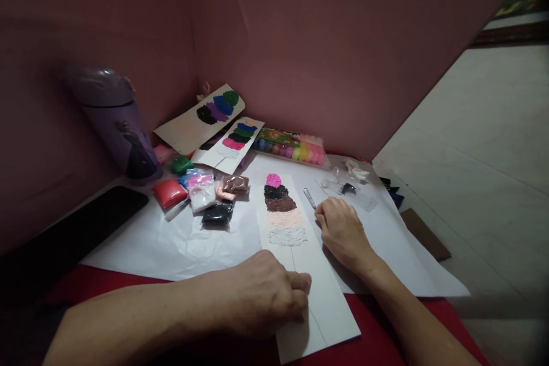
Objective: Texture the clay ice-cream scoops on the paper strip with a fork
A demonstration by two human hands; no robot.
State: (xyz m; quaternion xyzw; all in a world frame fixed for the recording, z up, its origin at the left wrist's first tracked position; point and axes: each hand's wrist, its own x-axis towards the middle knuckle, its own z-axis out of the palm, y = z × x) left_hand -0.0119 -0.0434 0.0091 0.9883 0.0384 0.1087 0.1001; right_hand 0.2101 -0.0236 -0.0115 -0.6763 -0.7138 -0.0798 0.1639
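A long white paper strip (pixel 323 309) lies lengthwise in front of me. Clay patches run down its far part: bright pink (pixel 273 180), black (pixel 275 191), brown (pixel 281 204), pale peach (pixel 285 218) and white (pixel 287 236). A thin pencil line continues below them. My left hand (pixel 268 294) rests over the strip's near half with curled fingers; whatever they may hold is hidden. To the right of the patches, my right hand (pixel 343 231) is closed at the near end of a slim silvery tool (pixel 309 198), whose other end lies toward the wall.
Left of the strip sit clay packets, including red (pixel 169 193), black (pixel 217 213) and brown (pixel 235 184). A phone (pixel 107 206) and purple tumbler (pixel 122 131) stand farther left. Two decorated cards (pixel 180 131) and a clay pack (pixel 291 147) line the wall; plastic wrappers (pixel 349 189) lie right.
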